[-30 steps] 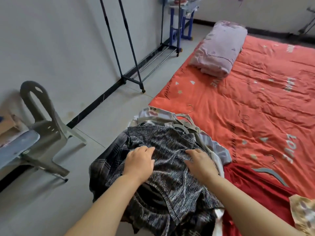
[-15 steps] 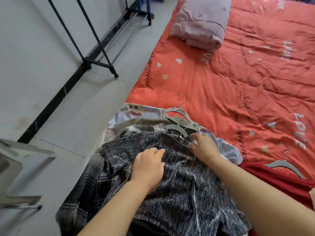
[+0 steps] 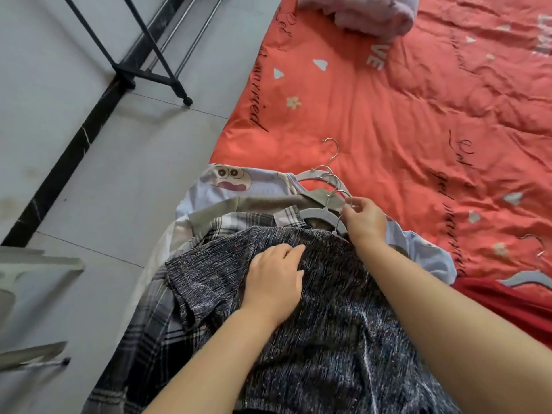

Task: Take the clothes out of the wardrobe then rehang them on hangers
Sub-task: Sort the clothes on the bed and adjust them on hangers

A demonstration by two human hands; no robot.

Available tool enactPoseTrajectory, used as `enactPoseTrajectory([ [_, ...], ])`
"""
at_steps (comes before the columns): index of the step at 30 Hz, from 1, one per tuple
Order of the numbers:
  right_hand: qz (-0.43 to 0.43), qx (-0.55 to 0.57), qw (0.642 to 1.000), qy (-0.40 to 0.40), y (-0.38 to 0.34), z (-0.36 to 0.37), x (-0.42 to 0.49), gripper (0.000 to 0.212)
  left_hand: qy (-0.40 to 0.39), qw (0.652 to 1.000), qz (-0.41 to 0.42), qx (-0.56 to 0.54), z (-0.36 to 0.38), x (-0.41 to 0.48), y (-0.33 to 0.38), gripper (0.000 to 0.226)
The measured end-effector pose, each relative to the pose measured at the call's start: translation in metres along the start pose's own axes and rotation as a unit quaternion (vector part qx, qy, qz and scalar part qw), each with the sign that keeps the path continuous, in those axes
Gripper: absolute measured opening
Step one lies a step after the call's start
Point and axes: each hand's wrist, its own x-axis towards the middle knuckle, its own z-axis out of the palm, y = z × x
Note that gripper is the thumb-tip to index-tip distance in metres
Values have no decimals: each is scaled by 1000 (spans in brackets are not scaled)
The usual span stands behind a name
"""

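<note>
A pile of clothes on grey hangers lies at the near corner of the bed. On top is a dark grey speckled shirt, over a plaid shirt, an olive garment and a pale cartoon-print shirt. My left hand rests flat on the speckled shirt. My right hand pinches the metal hooks of the stacked grey hangers at the top of the pile.
An orange-red quilt covers the bed, with a folded pink blanket at the far end. A red garment and a loose grey hanger lie at right. A black clothes rack stands on the tiled floor; a grey chair stands at left.
My right hand has slid up from the shirt's collar to the hanger hooks and pinched them. The view has tilted downward and closer. My left hand has stayed on the shirt.
</note>
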Motion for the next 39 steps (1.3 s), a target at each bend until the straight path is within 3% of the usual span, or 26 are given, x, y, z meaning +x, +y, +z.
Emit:
enactPoseTrajectory([
  [3,-15,124,992,-6,-10,-21,-22,8,47,998,20,-26,-14,2,8,48],
  [7,-77,180,981,2,-25,-58,-72,14,112,992,59,1,-37,-1,23,49],
  [13,-108,247,963,26,-41,-119,-158,15,27,992,93,79,-81,-39,46,55],
  [19,-146,308,935,94,-54,-185,-238,13,46,973,213,79,-117,-92,79,48],
  [23,-172,251,943,133,-32,-223,-274,13,101,955,277,36,-129,-124,112,38],
  [27,-189,23,967,171,26,-258,-309,38,136,947,291,-1,-137,-161,151,36],
  [32,-254,-159,935,191,113,-296,-362,70,78,956,281,-15,-121,-214,208,45],
  [39,-291,-210,895,265,214,-376,-447,68,60,954,295,-17,-55,-316,288,45],
])
